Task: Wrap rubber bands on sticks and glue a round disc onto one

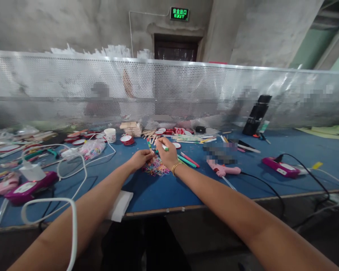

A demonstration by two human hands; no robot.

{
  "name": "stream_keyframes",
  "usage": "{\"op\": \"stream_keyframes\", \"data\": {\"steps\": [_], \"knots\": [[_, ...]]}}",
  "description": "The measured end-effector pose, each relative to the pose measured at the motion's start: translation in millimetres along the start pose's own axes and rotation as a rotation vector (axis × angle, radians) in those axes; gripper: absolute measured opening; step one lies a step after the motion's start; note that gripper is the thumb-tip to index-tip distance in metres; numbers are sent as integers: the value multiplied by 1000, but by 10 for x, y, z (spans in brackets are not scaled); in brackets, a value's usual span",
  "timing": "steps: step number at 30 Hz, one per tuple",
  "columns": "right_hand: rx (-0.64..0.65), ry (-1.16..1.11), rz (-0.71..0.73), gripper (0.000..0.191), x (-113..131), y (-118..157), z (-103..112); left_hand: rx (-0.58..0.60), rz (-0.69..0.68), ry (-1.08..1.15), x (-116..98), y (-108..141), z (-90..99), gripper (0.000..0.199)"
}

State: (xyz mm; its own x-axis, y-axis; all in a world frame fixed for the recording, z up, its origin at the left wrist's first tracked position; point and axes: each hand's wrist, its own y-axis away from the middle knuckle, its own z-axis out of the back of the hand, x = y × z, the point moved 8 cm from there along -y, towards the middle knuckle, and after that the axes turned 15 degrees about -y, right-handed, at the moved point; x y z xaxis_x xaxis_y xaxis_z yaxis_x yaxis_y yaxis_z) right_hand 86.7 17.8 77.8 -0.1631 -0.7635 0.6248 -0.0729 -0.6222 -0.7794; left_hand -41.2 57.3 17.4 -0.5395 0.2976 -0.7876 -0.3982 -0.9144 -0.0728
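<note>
My left hand (140,160) is closed on a small flat craft stick (149,144) with red and green coloured bands, which it holds upright. Just to the right, my right hand (167,154) grips a white marker with a green end (165,148), close to the stick. The marker's tip is hidden by the fingers. Beneath both hands lies a loose heap of thin colourful loops (158,169), like small rubber bands. A green marker (188,161) and a pink marker (191,160) lie on the table beside my right wrist.
A pink glue gun (223,169) rests on the blue table (164,192) at right, before a purple power strip (282,167). Another purple strip (31,188) and a white cable (73,210) are at left. A paper cup (110,135) and wooden sticks (131,128) stand behind.
</note>
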Motion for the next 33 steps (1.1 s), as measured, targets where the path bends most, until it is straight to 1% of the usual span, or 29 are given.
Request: {"op": "stream_keyframes", "data": {"steps": [4,7,9,11,14,17,21,27,33], "knots": [[-96,-125,-85,14,-172,61,-16,-22,12,-16,2,4,28,46],[-99,-194,-120,13,-225,165,-30,-32,25,-17,33,5,30,45],[-95,-216,-128,8,-227,204,-15,-30,21,-15,61,-1,16,44],[-110,-205,-130,5,-225,209,20,-36,0,-10,84,-10,8,43],[-123,-140,-115,11,-219,182,45,-36,-19,-10,110,-19,1,42],[-97,-97,-98,13,-223,164,2,-18,-8,-11,127,-21,-5,43],[-73,-110,-103,9,-255,165,-61,-8,-8,-33,143,-37,2,43],[-66,-71,-91,11,-240,156,-57,29,-21,-27,187,-78,-19,41],[-36,-55,-106,11,-209,166,-77,20,11,-21,237,-92,-17,42]]}}
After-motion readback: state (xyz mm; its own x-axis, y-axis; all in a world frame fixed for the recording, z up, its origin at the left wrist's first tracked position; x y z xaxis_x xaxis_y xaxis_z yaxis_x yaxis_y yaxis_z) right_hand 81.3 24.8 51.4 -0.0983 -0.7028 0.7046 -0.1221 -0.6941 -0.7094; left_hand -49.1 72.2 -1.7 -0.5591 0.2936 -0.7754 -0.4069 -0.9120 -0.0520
